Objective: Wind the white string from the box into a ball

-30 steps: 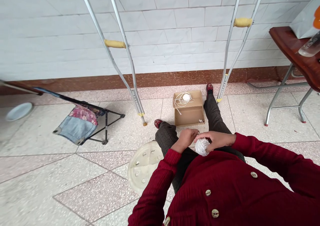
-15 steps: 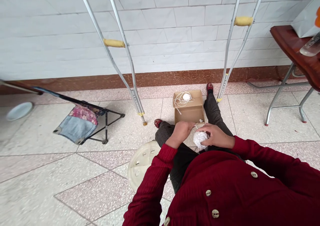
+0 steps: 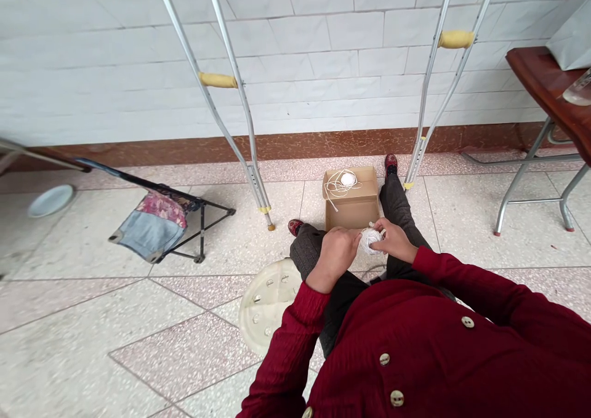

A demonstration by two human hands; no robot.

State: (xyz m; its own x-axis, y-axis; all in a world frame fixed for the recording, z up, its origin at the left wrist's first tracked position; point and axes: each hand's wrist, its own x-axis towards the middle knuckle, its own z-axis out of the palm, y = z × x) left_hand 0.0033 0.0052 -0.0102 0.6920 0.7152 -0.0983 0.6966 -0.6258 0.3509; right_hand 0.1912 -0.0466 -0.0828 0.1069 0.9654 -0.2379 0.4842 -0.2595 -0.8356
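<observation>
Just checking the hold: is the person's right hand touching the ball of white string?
Touching. The head view plainly shows the right hand curled against the right side of the ball of white string, with no gap between them.

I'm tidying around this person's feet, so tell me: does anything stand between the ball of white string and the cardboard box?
Nothing visible does. The ball of white string, held by the left hand and right hand, sits right at the box's near edge. The cardboard box lies beyond it, with dark trouser legs to the sides.
</observation>
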